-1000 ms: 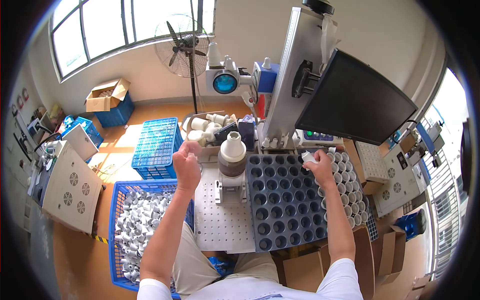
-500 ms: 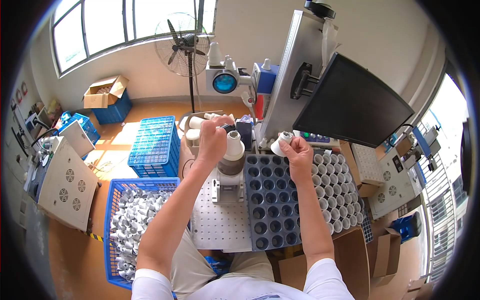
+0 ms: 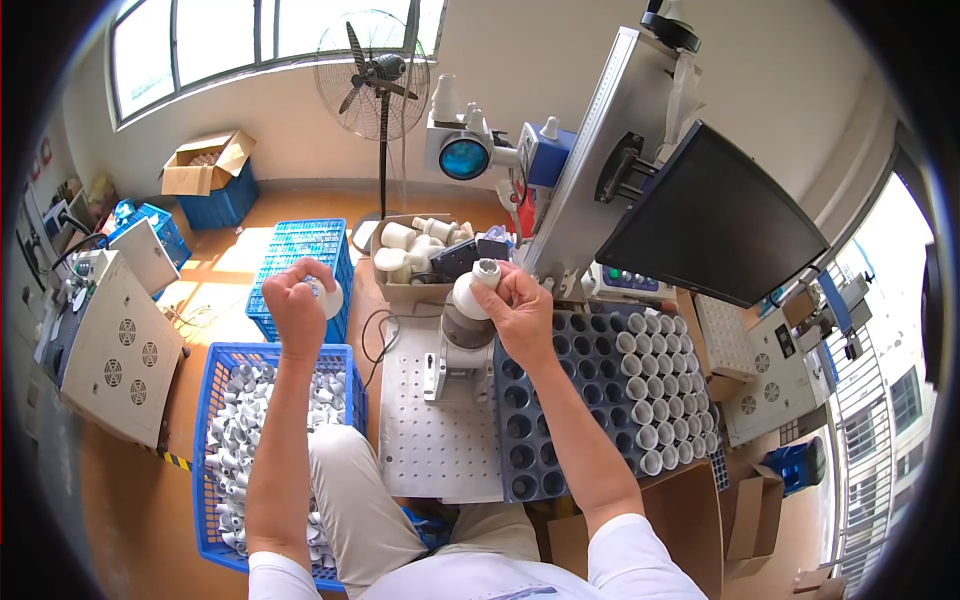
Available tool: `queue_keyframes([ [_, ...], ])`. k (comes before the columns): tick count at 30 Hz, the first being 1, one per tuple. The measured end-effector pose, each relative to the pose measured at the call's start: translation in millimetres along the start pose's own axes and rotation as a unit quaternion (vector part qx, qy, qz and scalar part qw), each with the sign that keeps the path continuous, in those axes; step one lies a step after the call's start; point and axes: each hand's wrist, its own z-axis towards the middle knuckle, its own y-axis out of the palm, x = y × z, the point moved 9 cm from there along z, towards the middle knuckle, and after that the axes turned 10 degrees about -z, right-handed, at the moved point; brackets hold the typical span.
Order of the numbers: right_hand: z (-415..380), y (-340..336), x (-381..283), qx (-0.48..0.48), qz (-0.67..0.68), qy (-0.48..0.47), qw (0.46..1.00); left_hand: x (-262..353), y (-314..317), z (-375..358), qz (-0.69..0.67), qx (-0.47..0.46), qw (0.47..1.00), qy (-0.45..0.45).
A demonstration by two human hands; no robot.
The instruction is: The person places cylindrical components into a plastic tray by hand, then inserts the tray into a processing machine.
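Observation:
My left hand (image 3: pixel 296 303) is closed round a white plastic cone-shaped part (image 3: pixel 328 297), mostly covered by the fingers, above the left side of the workbench. My right hand (image 3: pixel 522 315) pinches another white cone-shaped part (image 3: pixel 465 296) with a toothed, metallic-looking top. That part sits upright on the round metal holder (image 3: pixel 466 332) over the perforated plate (image 3: pixel 430 450). Right of the holder lies a dark tray (image 3: pixel 508 465) with round pockets; its right-hand rows hold upright white parts (image 3: pixel 657 387). Below my left forearm stands a blue crate (image 3: pixel 205 440) full of similar parts (image 3: pixel 238 425).
A lens head (image 3: pixel 464 158) hangs over the bench from a metal column (image 3: pixel 590 150). A monitor (image 3: pixel 715 220) tilts over the tray. Behind the holder is a cardboard box (image 3: pixel 425 292) of white pieces. Blue stacked crates (image 3: pixel 300 250) and a fan (image 3: pixel 375 75) stand beyond.
My left hand has moved left from the holder, carrying a white part. My right hand has brought its part leftward from above the tray onto the holder. The camera view has shifted slightly.

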Motion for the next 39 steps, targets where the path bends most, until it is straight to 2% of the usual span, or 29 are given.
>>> queue_keyframes([
  [1, -0.7, 1.6, -3.1, -0.002, 0.000, -0.008, 1.000, -21.2, -38.1, -5.6, 0.017, 0.025, 0.998, -0.048],
  [4, -3.9, 1.3, -3.8, 0.028, -0.060, -0.031, 0.997, -83.4, -163.1, -32.7, 0.149, 0.073, 0.984, -0.057],
  [5, -3.9, 1.1, -1.3, 0.035, -0.055, -0.032, 0.997, -110.4, -203.6, -48.6, 0.088, 0.101, 0.985, -0.104],
  [6, -4.4, 1.8, 2.3, 0.041, -0.048, -0.033, 0.997, -130.9, -246.5, -61.7, 0.174, 0.103, 0.977, -0.071],
  [7, -6.4, 3.9, 3.8, 0.044, -0.038, -0.031, 0.998, -151.5, -283.9, -78.9, 0.216, 0.103, 0.967, -0.091],
  [10, -9.7, 5.3, 7.6, 0.046, -0.029, 0.007, 0.998, -148.9, -350.2, -119.4, 0.396, 0.155, 0.901, -0.087],
  [13, -12.2, 7.8, 5.9, 0.054, -0.020, -0.007, 0.998, -163.3, -414.9, -170.0, 0.493, 0.158, 0.845, -0.132],
  [15, -18.9, 2.7, 6.6, 0.051, -0.005, -0.019, 0.999, -180.2, -452.6, -221.7, 0.505, 0.160, 0.842, -0.100],
  [16, -25.5, -2.3, 7.1, 0.050, -0.025, -0.032, 0.998, -169.0, -451.5, -252.4, 0.508, 0.183, 0.836, -0.100],
  [17, -34.7, -13.4, 9.0, 0.056, -0.053, -0.041, 0.996, -178.2, -456.7, -282.5, 0.459, 0.175, 0.842, -0.223],
  [18, -45.2, -30.9, 12.7, 0.064, -0.085, -0.048, 0.993, -153.3, -429.1, -310.9, 0.460, 0.173, 0.826, -0.277],
  [19, -55.4, -47.2, 21.5, 0.061, -0.122, -0.027, 0.990, -149.2, -416.9, -346.0, 0.454, 0.129, 0.843, -0.260],
  [20, -64.5, -64.0, 32.4, 0.055, -0.155, -0.006, 0.986, -162.3, -427.1, -403.0, 0.440, 0.190, 0.828, -0.291],
  [21, -70.9, -84.6, 43.2, 0.069, -0.214, -0.017, 0.974, -171.6, -431.2, -453.4, 0.461, 0.168, 0.802, -0.342],
  [22, -73.8, -106.5, 62.5, 0.074, -0.262, 0.006, 0.962, -158.7, -418.4, -494.3, 0.516, 0.162, 0.774, -0.330],
  [23, -76.4, -132.0, 83.4, 0.076, -0.305, 0.030, 0.949, -169.7, -420.3, -534.5, 0.454, 0.120, 0.798, -0.377],
  [25, -80.2, -182.4, 121.1, 0.072, -0.392, 0.081, 0.913, -168.0, -397.0, -578.5, 0.442, 0.083, 0.780, -0.435],
  [29, -71.8, -257.8, 175.4, 0.039, -0.557, 0.146, 0.817, -157.6, -374.3, -583.0, 0.464, 0.088, 0.767, -0.435],
  [31, -70.2, -268.8, 197.8, -0.024, -0.593, 0.172, 0.786, -154.5, -383.6, -575.8, 0.477, 0.096, 0.773, -0.406],
  [33, -70.2, -271.1, 219.5, -0.133, -0.595, 0.255, 0.751, -149.7, -402.8, -563.8, 0.482, 0.110, 0.787, -0.369],
  [35, -65.8, -266.2, 214.3, -0.149, -0.614, 0.224, 0.742, -147.5, -395.9, -547.2, 0.464, 0.093, 0.791, -0.388],
  [37, -62.4, -262.1, 210.6, -0.154, -0.624, 0.204, 0.739, -117.6, -349.6, -496.2, 0.438, 0.049, 0.791, -0.424],
  [39, -61.9, -261.4, 212.7, -0.165, -0.610, 0.202, 0.748, -135.7, -360.2, -504.4, 0.469, 0.051, 0.792, -0.388],
])
